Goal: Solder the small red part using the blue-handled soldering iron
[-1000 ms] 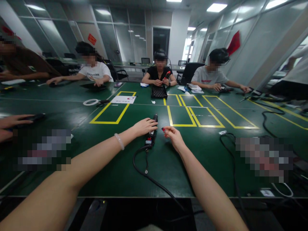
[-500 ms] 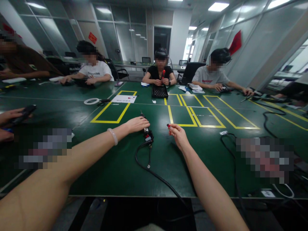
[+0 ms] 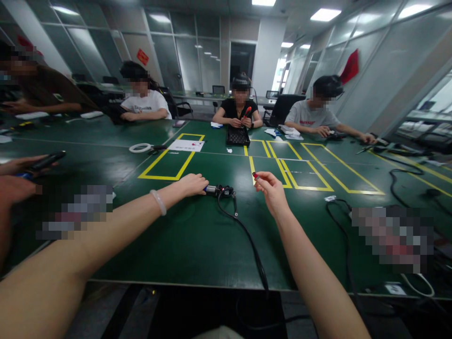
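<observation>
My left hand (image 3: 193, 185), a pale bangle round its wrist, is closed over one end of a cabled tool with a metal barrel (image 3: 212, 190). The tool lies sideways just above or on the green table; its front end is hidden under my fingers. A blue band shows by my fingertips, and a black rear part (image 3: 226, 191) carries a black cable (image 3: 251, 240) and a short lead ending in a small ring (image 3: 236, 214). To the right, my right hand (image 3: 271, 187) pinches a small red and black piece (image 3: 254, 175), too small to name, apart from the tool.
Yellow tape rectangles mark the green table (image 3: 169, 245). A white paper (image 3: 186, 145), a white cable coil (image 3: 140, 148) and a black tray (image 3: 238, 136) lie farther off. Several people sit across the table; a neighbour's hand at left holds a dark tool (image 3: 49, 161). Black cables (image 3: 344, 235) run at right.
My left hand has moved a little left and turned the tool from pointing away to lying sideways. My right hand still pinches the small piece, slightly farther right in view.
</observation>
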